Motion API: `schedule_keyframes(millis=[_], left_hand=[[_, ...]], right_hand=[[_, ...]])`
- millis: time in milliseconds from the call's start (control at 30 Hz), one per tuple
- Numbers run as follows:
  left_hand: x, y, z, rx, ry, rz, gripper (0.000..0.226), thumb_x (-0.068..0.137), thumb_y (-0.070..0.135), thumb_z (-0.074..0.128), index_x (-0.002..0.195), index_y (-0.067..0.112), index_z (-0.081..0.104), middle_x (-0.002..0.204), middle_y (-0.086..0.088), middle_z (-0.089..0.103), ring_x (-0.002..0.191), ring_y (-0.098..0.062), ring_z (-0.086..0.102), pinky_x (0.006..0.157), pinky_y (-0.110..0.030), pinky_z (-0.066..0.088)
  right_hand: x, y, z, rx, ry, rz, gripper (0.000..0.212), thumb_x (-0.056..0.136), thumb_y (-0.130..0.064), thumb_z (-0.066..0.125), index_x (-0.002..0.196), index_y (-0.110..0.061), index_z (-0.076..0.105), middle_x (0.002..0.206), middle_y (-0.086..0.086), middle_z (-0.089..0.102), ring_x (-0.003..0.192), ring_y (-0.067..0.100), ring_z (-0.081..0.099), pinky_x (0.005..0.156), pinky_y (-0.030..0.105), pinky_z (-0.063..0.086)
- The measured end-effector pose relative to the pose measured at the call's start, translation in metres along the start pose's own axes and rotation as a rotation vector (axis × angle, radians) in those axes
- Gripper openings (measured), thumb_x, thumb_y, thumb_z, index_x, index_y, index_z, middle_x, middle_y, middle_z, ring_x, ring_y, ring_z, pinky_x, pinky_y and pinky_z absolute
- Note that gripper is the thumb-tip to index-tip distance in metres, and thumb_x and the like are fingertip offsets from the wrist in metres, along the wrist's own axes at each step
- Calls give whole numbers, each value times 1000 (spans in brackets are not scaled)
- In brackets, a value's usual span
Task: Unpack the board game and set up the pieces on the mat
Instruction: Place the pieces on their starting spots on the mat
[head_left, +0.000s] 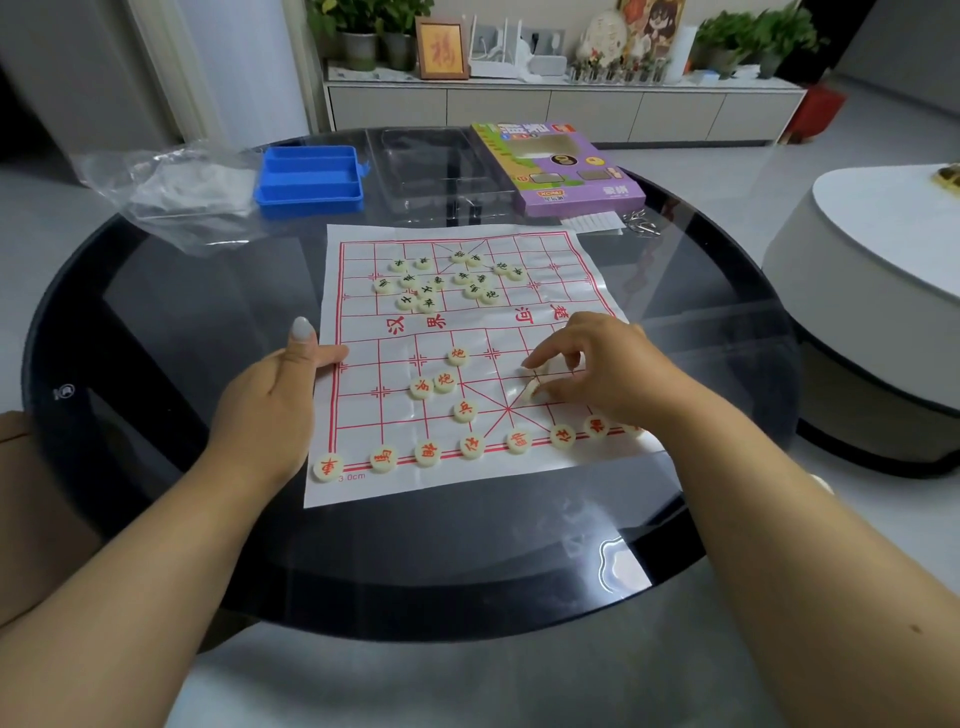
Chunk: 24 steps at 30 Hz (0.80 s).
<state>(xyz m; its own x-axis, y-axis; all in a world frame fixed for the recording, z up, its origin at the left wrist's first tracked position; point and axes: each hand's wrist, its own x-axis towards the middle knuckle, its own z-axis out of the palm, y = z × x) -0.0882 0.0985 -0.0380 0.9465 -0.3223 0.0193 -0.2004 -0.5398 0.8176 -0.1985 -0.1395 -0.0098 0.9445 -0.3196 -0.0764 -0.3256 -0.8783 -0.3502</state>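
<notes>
My round glass table (156, 332) carries mat (467, 483), blue tray (310, 179), clear tray (441, 171), purple box (558, 166), plastic bag (176, 195).

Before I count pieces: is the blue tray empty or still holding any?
Empty. Both compartments of the blue tray show bare blue floor; the pieces lie on the mat.

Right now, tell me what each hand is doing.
Left hand: open, thumb pressing the mat edge.
Right hand: pinching a piece on the mat.
</notes>
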Motion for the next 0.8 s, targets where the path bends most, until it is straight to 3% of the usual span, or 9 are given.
schedule_keyframes(millis=[233, 367, 467, 600, 800], left_hand=[[0, -1, 0, -9, -3, -2, 76, 82, 64, 8, 122, 28, 62, 88, 21, 55, 71, 5, 49, 58, -10, 28], [1, -2, 0, -13, -10, 6, 76, 82, 65, 8, 122, 28, 62, 92, 16, 57, 73, 4, 50, 59, -11, 29], [2, -4, 1, -14, -12, 10, 78, 81, 66, 7, 121, 29, 62, 93, 16, 58, 74, 3, 51, 60, -11, 30], [3, -7, 0, -17, -25, 11, 77, 81, 67, 7, 121, 30, 62, 93, 15, 60, 75, 0, 54, 60, -13, 31], [5, -10, 1, -28, -26, 19, 75, 83, 67, 8, 118, 31, 63, 100, 10, 63, 80, 0, 54, 63, -16, 34]], right_hand=[[3, -2, 5, 53, 64, -29, 22, 85, -31, 67, 107, -32, 70, 100, -6, 54, 89, 14, 51, 80, 29, 47], [5, -6, 8, 100, 75, -38, 18, 86, -30, 66, 103, -31, 71, 93, -10, 53, 85, 12, 50, 66, 21, 44], [0, -4, 2, 185, 71, -16, 15, 82, -39, 68, 95, -31, 72, 88, -11, 54, 81, 12, 51, 60, 18, 37], [-8, -4, -4, 117, -12, 7, 21, 76, -46, 72, 90, -30, 73, 83, -15, 50, 78, 9, 50, 64, 19, 40], [-4, -1, 1, 23, 59, -39, 15, 82, -37, 70, 91, -26, 74, 84, -10, 54, 79, 12, 52, 74, 26, 43]])
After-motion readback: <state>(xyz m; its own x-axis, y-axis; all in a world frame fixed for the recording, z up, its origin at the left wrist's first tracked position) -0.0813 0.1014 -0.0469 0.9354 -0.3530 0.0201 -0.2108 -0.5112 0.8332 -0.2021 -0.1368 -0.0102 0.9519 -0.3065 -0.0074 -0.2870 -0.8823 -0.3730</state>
